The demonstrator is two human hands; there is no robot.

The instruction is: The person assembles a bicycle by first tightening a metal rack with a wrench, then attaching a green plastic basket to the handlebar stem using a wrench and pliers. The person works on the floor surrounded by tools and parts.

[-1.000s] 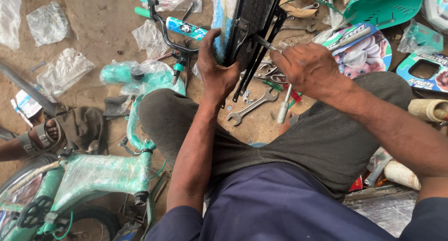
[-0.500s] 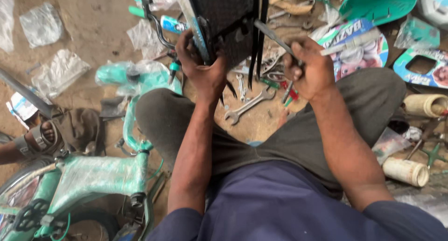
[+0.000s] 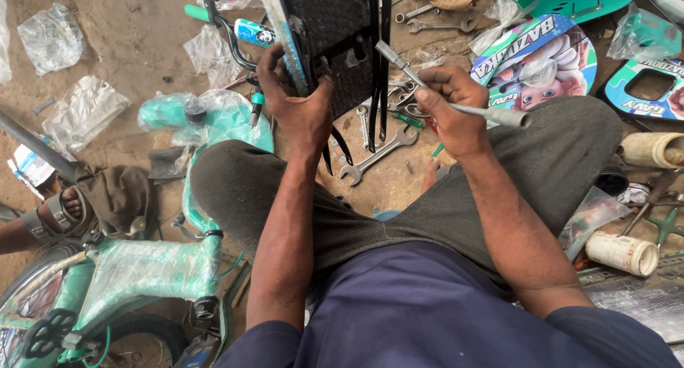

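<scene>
Black metal dominates the far centre: a textured black rack [image 3: 335,33] with thin stays hangs upright over the person's lap. Left hand [image 3: 299,104] is clenched around its near left edge, thumb across the plate, apparently to hold the rack steady and turned toward the tool side. Right hand [image 3: 452,108] grips a long silver socket wrench [image 3: 449,90] near mid-shaft; the tool lies tilted, its far tip close against the rack's right stays, its near end projecting right over the knee. This grip suggests control of the tip rather than heavy leverage. Whether the tip is seated on a fastener cannot be told.

On the dirt floor [image 3: 135,33] between the knees lie several open-ended spanners [image 3: 377,154], near the rack and within reach. Further spanners lie far right of the rack.

Left of the person stands a green bicycle frame [image 3: 142,268] wrapped in clear film, its handlebar [image 3: 228,33] reaching toward the rack. Crumpled plastic bags [image 3: 78,111] lie far left. At right, printed plastic panels [image 3: 541,54] and 2 cardboard tubes [image 3: 623,252] rest on the floor. Another person's sandalled foot [image 3: 50,215] shows at the left edge.
</scene>
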